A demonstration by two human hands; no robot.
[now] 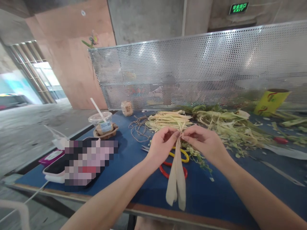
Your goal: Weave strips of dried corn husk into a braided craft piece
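Note:
My left hand (163,142) and my right hand (203,138) meet above the table's middle. Both are closed, with thumbs and fingers pinching the narrow top of a pair of pale leaf strips (177,179). The strips' two broad ends hang towards me. Whether a thread is also in the fingertips is too small to tell. Beneath the strips lie scissors with yellow handles (185,155) and scissors with red handles (165,174), partly covered. Just beyond my hands is a pile of pale stalks (168,118), with tangled brown string (139,127) at its left.
Loose leaves (223,123) heap at the right, near a yellow roll (272,101) and a knife (283,173). On the left stand a lidded drink cup (103,124) and a phone (57,164). A perforated metal screen (153,70) borders the blue table's (134,191) far side.

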